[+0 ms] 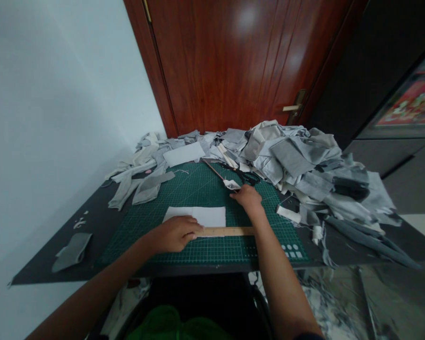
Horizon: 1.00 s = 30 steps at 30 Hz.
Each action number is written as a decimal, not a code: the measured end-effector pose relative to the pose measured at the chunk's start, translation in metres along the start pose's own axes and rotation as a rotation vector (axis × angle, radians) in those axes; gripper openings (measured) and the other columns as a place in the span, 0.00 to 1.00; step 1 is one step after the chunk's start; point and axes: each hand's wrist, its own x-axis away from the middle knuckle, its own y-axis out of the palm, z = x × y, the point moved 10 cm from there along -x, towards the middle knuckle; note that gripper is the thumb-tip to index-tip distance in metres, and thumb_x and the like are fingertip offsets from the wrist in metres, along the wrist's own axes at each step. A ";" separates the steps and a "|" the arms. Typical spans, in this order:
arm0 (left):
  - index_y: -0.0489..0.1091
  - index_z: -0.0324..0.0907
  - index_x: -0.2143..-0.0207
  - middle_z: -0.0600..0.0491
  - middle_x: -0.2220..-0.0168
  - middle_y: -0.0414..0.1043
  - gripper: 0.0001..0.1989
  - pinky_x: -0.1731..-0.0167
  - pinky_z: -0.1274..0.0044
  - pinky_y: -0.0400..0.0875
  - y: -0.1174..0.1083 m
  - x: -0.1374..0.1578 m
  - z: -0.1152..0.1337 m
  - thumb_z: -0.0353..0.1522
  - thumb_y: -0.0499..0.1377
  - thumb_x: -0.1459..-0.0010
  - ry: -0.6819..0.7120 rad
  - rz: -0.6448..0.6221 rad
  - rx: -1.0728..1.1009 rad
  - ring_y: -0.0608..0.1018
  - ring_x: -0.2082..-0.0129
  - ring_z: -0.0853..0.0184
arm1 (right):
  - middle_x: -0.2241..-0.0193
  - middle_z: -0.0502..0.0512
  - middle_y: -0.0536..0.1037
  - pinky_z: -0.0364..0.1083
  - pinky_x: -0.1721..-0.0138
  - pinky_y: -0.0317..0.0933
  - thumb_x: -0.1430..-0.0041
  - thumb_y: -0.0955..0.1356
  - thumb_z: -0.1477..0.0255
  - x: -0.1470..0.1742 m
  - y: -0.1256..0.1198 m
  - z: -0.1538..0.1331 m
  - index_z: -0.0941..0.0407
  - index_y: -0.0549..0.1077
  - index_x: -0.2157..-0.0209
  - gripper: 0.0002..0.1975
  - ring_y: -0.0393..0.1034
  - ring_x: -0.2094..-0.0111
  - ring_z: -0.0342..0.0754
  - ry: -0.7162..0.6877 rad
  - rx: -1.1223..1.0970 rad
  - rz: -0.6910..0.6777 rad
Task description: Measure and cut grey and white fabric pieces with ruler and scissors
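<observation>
A white piece of cloth (208,215) lies flat on the green cutting mat (184,189). Along its near edge runs a wooden ruler (230,231). My left hand (175,232) rests over the ruler's left end and the cloth, thumb and fingers closed on the ruler. Farther out, beyond the ruler, my right hand (248,198) has its fingers closed beside a small white piece (232,184); what they grip is hard to see. A thin brown stick (213,169) reaches from that piece toward the back. Black scissors (246,176) lie just behind my right hand.
A big heap of grey and white cloth scraps (297,156) covers the back and right of the dark table (106,200). A white cloth rectangle (184,154) lies at the back. At the far left is a folded grey scrap (72,251); a white roll (288,214) lies right.
</observation>
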 end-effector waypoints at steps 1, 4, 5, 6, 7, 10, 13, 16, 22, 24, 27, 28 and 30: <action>0.74 0.44 0.51 0.48 0.55 0.77 0.14 0.50 0.70 0.67 0.000 0.000 0.005 0.33 0.52 0.34 0.003 0.019 -0.030 0.76 0.52 0.59 | 0.51 0.71 0.80 0.53 0.52 0.69 0.41 0.72 0.59 0.001 0.003 -0.003 0.59 0.78 0.52 0.22 0.76 0.48 0.62 -0.012 -0.007 -0.009; 0.73 0.42 0.61 0.50 0.63 0.75 0.11 0.57 0.71 0.67 0.003 -0.003 0.016 0.35 0.52 0.32 -0.023 0.073 -0.125 0.77 0.59 0.60 | 0.50 0.73 0.80 0.57 0.50 0.67 0.39 0.70 0.64 0.005 0.009 -0.010 0.60 0.78 0.53 0.17 0.74 0.46 0.66 -0.046 -0.038 -0.029; 0.72 0.42 0.63 0.50 0.64 0.75 0.12 0.59 0.72 0.67 0.004 -0.005 0.019 0.35 0.52 0.31 -0.045 0.098 -0.151 0.76 0.61 0.61 | 0.50 0.74 0.79 0.58 0.49 0.66 0.39 0.69 0.66 0.006 0.009 -0.011 0.61 0.78 0.53 0.16 0.74 0.46 0.67 -0.055 -0.056 -0.032; 0.72 0.42 0.64 0.50 0.65 0.75 0.12 0.61 0.72 0.66 0.005 -0.007 0.021 0.36 0.52 0.30 -0.068 0.126 -0.174 0.76 0.61 0.61 | 0.50 0.74 0.79 0.58 0.49 0.66 0.39 0.69 0.67 0.006 0.009 -0.011 0.61 0.78 0.53 0.16 0.73 0.45 0.67 -0.063 -0.080 -0.034; 0.71 0.42 0.65 0.50 0.65 0.75 0.13 0.61 0.72 0.66 0.006 -0.009 0.022 0.36 0.52 0.30 -0.091 0.151 -0.194 0.76 0.62 0.61 | 0.50 0.73 0.79 0.57 0.49 0.65 0.39 0.68 0.68 0.004 0.009 -0.010 0.61 0.78 0.53 0.15 0.73 0.46 0.67 -0.071 -0.111 -0.037; 0.71 0.41 0.65 0.49 0.65 0.75 0.13 0.62 0.72 0.66 0.011 -0.017 0.022 0.36 0.52 0.29 -0.169 0.193 -0.236 0.77 0.62 0.60 | 0.58 0.64 0.82 0.49 0.57 0.67 0.39 0.68 0.68 -0.004 0.004 -0.006 0.59 0.78 0.59 0.11 0.76 0.52 0.59 -0.110 -0.255 -0.081; 0.72 0.41 0.65 0.48 0.66 0.76 0.14 0.62 0.71 0.67 0.014 -0.023 0.015 0.36 0.52 0.29 -0.291 0.223 -0.249 0.78 0.62 0.59 | 0.74 0.53 0.76 0.41 0.73 0.62 0.34 0.63 0.62 -0.009 -0.002 -0.006 0.58 0.74 0.64 0.15 0.74 0.69 0.49 -0.148 -0.452 -0.153; 0.73 0.41 0.64 0.47 0.66 0.77 0.15 0.63 0.71 0.67 0.015 -0.025 0.006 0.39 0.52 0.29 -0.396 0.262 -0.245 0.79 0.63 0.58 | 0.81 0.45 0.65 0.39 0.83 0.53 0.31 0.57 0.56 0.001 0.000 -0.020 0.55 0.69 0.66 0.20 0.60 0.82 0.42 -0.208 -0.622 -0.260; 0.68 0.43 0.63 0.50 0.66 0.76 0.06 0.63 0.73 0.67 0.020 -0.031 -0.002 0.34 0.57 0.33 -0.380 0.309 -0.118 0.79 0.63 0.59 | 0.85 0.40 0.60 0.37 0.87 0.46 0.34 0.64 0.56 0.048 0.040 -0.070 0.53 0.63 0.71 0.17 0.50 0.87 0.37 -0.346 -0.690 -0.595; 0.67 0.43 0.61 0.52 0.66 0.76 0.03 0.63 0.73 0.67 0.021 -0.031 -0.004 0.32 0.58 0.34 -0.363 0.339 -0.043 0.79 0.63 0.60 | 0.87 0.39 0.59 0.37 0.88 0.46 0.33 0.64 0.59 0.053 0.051 -0.074 0.53 0.62 0.71 0.15 0.51 0.88 0.38 -0.351 -0.650 -0.641; 0.66 0.43 0.58 0.52 0.65 0.76 0.05 0.63 0.73 0.69 0.022 -0.030 -0.007 0.30 0.59 0.35 -0.381 0.377 0.020 0.79 0.63 0.60 | 0.86 0.40 0.63 0.36 0.87 0.49 0.31 0.64 0.66 0.050 0.060 -0.068 0.54 0.64 0.69 0.11 0.58 0.87 0.38 -0.354 -0.564 -0.649; 0.66 0.43 0.56 0.51 0.64 0.76 0.06 0.61 0.72 0.70 0.021 -0.030 -0.008 0.30 0.59 0.36 -0.383 0.390 0.023 0.79 0.61 0.59 | 0.85 0.41 0.66 0.36 0.86 0.51 0.32 0.64 0.68 0.049 0.061 -0.065 0.55 0.66 0.70 0.11 0.61 0.86 0.38 -0.354 -0.526 -0.646; 0.66 0.43 0.51 0.49 0.58 0.76 0.12 0.57 0.71 0.71 0.019 -0.030 -0.006 0.28 0.60 0.37 -0.357 0.422 0.022 0.79 0.56 0.58 | 0.82 0.45 0.72 0.37 0.83 0.56 0.33 0.66 0.68 0.046 0.063 -0.059 0.56 0.69 0.71 0.12 0.66 0.84 0.39 -0.355 -0.438 -0.639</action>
